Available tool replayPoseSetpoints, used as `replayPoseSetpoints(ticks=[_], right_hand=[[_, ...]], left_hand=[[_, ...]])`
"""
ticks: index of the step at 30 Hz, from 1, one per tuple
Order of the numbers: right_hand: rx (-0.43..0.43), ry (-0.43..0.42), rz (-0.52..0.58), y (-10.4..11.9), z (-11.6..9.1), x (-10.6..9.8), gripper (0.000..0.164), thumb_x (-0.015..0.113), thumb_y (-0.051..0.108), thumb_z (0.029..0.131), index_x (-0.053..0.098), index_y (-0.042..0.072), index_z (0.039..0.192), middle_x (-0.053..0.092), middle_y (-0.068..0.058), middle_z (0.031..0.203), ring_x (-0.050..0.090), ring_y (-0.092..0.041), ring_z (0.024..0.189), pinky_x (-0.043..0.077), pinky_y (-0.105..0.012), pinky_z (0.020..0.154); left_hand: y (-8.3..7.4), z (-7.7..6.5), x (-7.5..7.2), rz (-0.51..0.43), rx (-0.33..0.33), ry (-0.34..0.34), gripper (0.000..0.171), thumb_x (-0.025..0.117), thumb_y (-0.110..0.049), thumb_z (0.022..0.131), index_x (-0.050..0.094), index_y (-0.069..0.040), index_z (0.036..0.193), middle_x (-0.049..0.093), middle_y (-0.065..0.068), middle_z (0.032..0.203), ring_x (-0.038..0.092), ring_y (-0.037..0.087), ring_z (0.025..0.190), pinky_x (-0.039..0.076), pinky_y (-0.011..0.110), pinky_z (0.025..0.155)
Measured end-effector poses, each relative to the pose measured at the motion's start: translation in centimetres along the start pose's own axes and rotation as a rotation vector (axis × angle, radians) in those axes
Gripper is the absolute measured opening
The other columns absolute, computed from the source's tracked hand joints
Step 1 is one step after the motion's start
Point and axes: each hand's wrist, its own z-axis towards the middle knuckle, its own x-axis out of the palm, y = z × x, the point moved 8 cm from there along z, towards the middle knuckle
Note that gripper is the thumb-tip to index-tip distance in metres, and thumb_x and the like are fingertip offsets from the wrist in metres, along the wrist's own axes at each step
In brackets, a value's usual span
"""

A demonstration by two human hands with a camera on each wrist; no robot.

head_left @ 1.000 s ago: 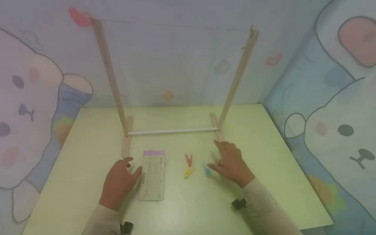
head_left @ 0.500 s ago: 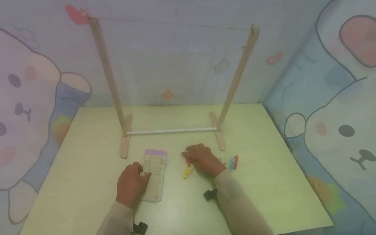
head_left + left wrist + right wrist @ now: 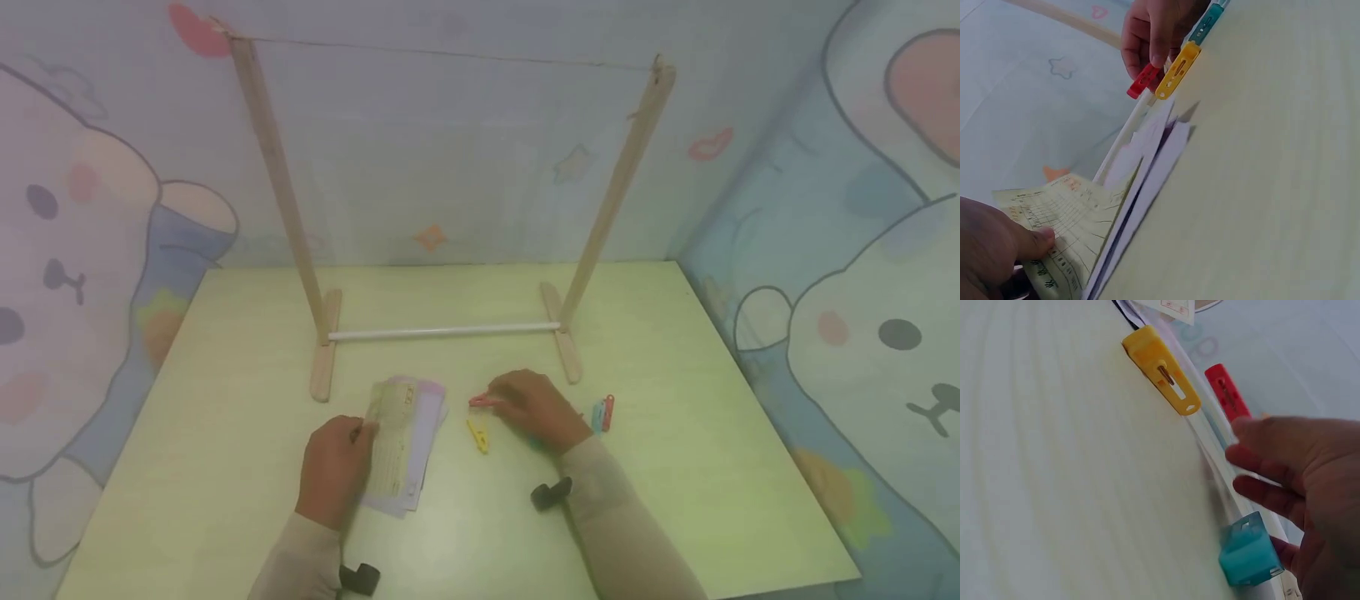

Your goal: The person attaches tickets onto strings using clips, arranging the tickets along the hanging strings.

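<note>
My left hand (image 3: 333, 471) pinches the edge of a printed paper slip (image 3: 1075, 215), thumb on its face. That slip is raised and bent above a small stack of papers (image 3: 1154, 181) on the table. A red clothespin (image 3: 480, 402) is pinched in my right hand (image 3: 540, 408), its end pointing left toward the papers. On the table just below it lies a yellow clothespin (image 3: 478, 436). Under my right hand is a teal clothespin (image 3: 1250, 550), mostly hidden in the head view.
Behind the hands stands a wooden frame with two posts (image 3: 281, 183), a white crossbar (image 3: 446, 332) low down and a string (image 3: 450, 53) across the top. A light blue clothespin (image 3: 598, 417) and another red one (image 3: 608, 413) lie at the right. A patterned wall (image 3: 435, 167) borders the table.
My right hand has moved left from near the teal clothespin and picked up the red one. My left hand has come right to the stack and lifted the top slip's edge.
</note>
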Motion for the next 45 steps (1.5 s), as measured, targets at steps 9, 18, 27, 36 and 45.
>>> replayPoseSetpoints(ticks=[9,18,27,36,45], right_hand=[[0.052,-0.080,0.375,0.7,-0.4,-1.3,0.028,0.077,0.021,0.096,0.071,0.015,0.122,0.077,0.008,0.113,0.066,-0.017,0.119,0.049,-0.043,0.104],[-0.037,-0.159,0.535,5.8,3.5,-10.3,0.024,0.076,0.006,0.094,0.075,0.013,0.117,0.078,-0.003,0.109,0.066,-0.020,0.117,0.050,-0.047,0.096],[-0.238,-0.229,0.173,16.6,15.0,-25.1,0.022,0.081,0.009,0.090,0.078,0.005,0.111,0.077,-0.004,0.109,0.068,-0.016,0.100,0.052,-0.031,0.090],[-0.065,-0.299,0.013,25.1,26.2,-31.3,0.015,0.076,0.021,0.096,0.079,0.011,0.108,0.076,0.002,0.109,0.062,-0.010,0.100,0.048,-0.018,0.090],[0.047,-0.199,-0.046,27.1,30.3,-30.9,0.020,0.068,0.025,0.102,0.076,0.016,0.118,0.073,0.002,0.122,0.056,-0.013,0.117,0.038,-0.015,0.106]], left_hand=[[0.1,0.4,-1.2,-0.036,0.045,-0.155,0.024,0.063,-0.026,0.105,0.072,-0.004,0.114,0.070,0.002,0.083,0.057,0.015,0.065,0.047,0.029,0.057],[-4.7,4.1,-6.0,-0.141,0.123,-0.205,0.027,0.057,-0.026,0.108,0.067,0.000,0.106,0.074,0.014,0.094,0.067,0.023,0.075,0.049,0.026,0.060],[-15.1,12.1,-16.3,-0.333,0.267,-0.403,0.038,0.059,-0.028,0.107,0.071,0.006,0.095,0.063,0.012,0.078,0.050,0.019,0.070,0.038,0.025,0.066],[-19.7,18.1,-20.7,-0.457,0.192,-0.358,0.045,0.058,-0.030,0.106,0.052,-0.003,0.071,0.045,-0.001,0.062,0.041,0.017,0.063,0.034,0.030,0.061],[-21.3,18.8,-20.1,-0.533,0.147,-0.312,0.035,0.060,-0.032,0.106,0.071,-0.008,0.082,0.050,-0.001,0.065,0.046,0.015,0.069,0.038,0.030,0.065]])
